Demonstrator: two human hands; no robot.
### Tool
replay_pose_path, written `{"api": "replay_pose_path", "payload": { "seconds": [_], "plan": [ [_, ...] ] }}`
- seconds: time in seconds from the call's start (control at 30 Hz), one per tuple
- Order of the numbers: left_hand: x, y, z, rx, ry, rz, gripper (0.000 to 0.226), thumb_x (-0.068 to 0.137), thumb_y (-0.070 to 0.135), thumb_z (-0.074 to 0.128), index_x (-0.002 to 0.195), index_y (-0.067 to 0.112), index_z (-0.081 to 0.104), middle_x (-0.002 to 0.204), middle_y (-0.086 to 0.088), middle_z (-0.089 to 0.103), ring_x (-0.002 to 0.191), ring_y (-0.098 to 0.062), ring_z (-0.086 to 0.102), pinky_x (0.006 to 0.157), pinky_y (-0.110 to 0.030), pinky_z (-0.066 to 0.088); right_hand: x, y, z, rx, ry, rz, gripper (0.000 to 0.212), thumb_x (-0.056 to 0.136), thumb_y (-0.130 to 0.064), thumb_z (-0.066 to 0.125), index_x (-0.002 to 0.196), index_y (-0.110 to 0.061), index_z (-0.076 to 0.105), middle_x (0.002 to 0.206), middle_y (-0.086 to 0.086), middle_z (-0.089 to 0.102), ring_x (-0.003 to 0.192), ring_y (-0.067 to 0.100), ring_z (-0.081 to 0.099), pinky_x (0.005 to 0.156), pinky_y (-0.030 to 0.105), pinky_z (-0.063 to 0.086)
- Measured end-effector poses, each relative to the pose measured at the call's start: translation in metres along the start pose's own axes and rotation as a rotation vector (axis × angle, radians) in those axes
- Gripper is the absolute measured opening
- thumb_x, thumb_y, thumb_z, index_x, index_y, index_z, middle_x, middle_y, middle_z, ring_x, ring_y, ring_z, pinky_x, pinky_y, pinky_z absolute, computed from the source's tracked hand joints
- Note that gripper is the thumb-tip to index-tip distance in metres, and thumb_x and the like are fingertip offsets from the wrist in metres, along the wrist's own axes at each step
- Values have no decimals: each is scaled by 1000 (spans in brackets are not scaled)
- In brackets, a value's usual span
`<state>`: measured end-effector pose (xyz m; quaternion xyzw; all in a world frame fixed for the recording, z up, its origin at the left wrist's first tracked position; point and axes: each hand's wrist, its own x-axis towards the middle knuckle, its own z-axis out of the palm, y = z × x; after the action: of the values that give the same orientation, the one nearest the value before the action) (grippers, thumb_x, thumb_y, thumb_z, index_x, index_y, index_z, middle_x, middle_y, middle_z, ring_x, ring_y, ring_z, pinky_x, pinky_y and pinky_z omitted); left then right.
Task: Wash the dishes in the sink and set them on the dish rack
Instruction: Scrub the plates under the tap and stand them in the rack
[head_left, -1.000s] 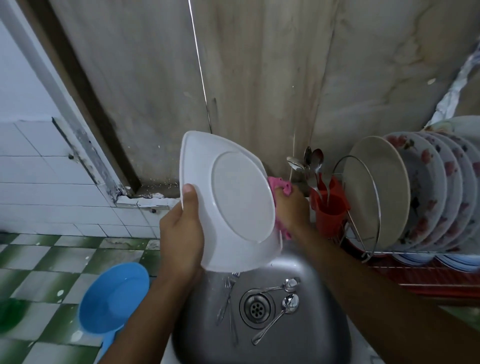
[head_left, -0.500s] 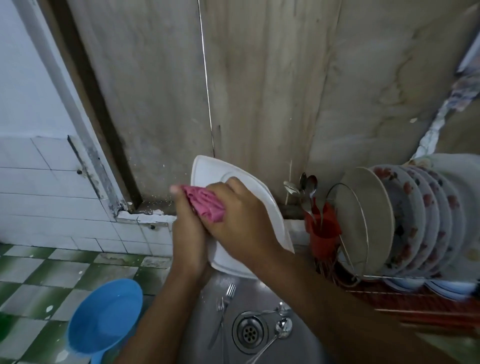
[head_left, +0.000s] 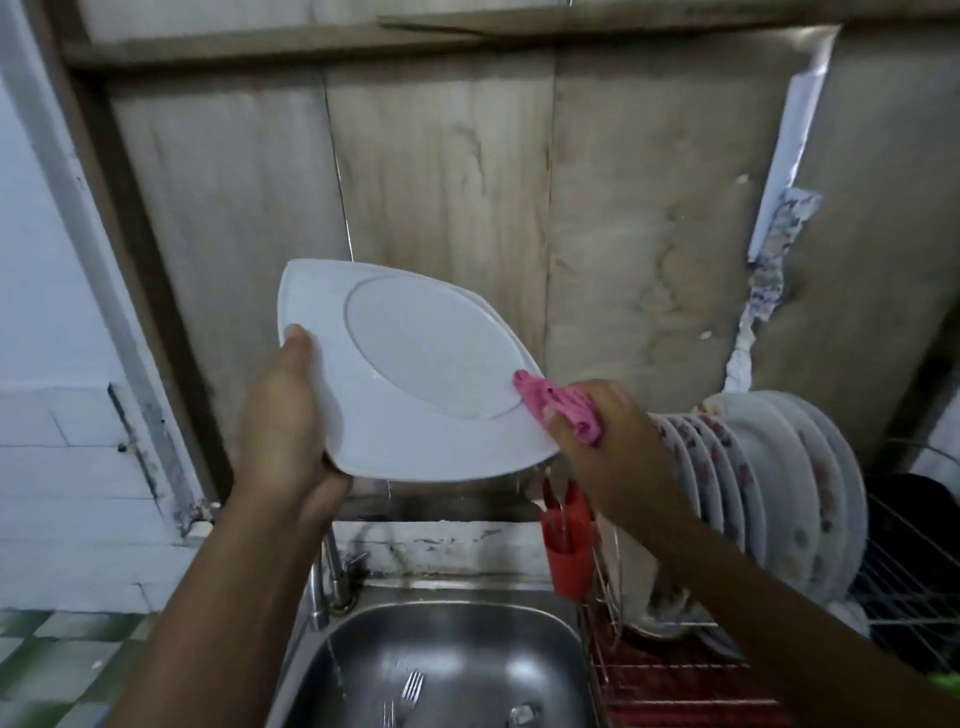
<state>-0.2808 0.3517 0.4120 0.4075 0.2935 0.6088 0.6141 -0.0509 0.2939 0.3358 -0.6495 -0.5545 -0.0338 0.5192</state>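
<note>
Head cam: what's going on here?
A person is washing dishes. The left hand grips a white plate by its edge, holding it tilted above the sink. The right hand holds a pink cloth against the plate's right rim. A fork lies in the sink. Flowered plates stand in the dish rack to the right.

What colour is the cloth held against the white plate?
Pink; the cloth shows best in the head view, gripped by the right hand.
</note>
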Motion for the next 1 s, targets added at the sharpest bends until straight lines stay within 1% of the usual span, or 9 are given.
{"api": "replay_pose_path", "payload": {
  "seconds": [0.1,0.2,0.33,0.5,0.57,0.67,0.77,0.87,1.0],
  "plan": [
    [-22,-7,49,21,-64,26,26,107,40,47,99,22,65,77,10,78,69,-8,74,62,-30,56,18,18,-57,187,156,222,14,99,-35,59,89,-25,62,81,-8,66,77,15,63,70,30,44],
    [-44,-24,115,70,-111,55,27,104,42,51,107,22,69,97,4,79,91,-19,76,77,-40,60,31,41,-131,402,223,310,14,100,-33,58,90,-27,67,66,-5,63,60,13,60,67,31,46],
    [-75,-48,207,170,-141,142,26,103,39,53,93,21,70,82,9,78,77,-12,74,77,-36,59,47,64,-210,725,157,395,23,103,-28,56,85,-20,67,71,9,55,57,23,51,57,32,41],
    [-115,-95,293,318,-242,183,33,104,40,50,84,21,67,73,10,72,70,-7,69,67,-29,54,55,114,-262,810,133,512,19,102,-30,57,107,-16,70,107,17,73,91,32,70,88,48,57],
    [-128,-115,315,417,-281,191,33,105,39,49,83,20,65,78,3,72,74,-14,70,65,-30,51,50,138,-269,851,119,586,23,104,-28,54,115,-11,66,104,15,72,87,28,70,83,43,59],
    [-141,-143,331,548,-305,247,34,104,37,47,87,12,63,94,-16,70,89,-32,68,80,-45,55,36,166,-262,896,80,671,20,105,-25,52,112,-11,64,95,13,74,80,27,72,79,41,60],
    [-150,-166,337,699,-316,325,31,105,34,40,89,14,58,78,-2,59,77,-23,58,71,-41,45,27,193,-248,899,71,749,25,102,-30,56,114,-12,67,103,15,76,87,29,75,75,39,60],
    [-155,-186,335,814,-334,377,32,106,32,37,77,23,46,75,3,55,72,-18,53,67,-38,41,20,210,-230,912,40,825,37,97,-36,59,121,-10,68,110,19,72,101,35,72,87,54,59],
    [-152,-214,329,924,-325,465,37,104,29,36,68,25,39,69,3,50,68,-18,49,63,-38,38,13,223,-206,930,-7,884,31,96,-36,60,115,-15,72,104,16,72,93,33,72,76,45,62]
  ]
}}
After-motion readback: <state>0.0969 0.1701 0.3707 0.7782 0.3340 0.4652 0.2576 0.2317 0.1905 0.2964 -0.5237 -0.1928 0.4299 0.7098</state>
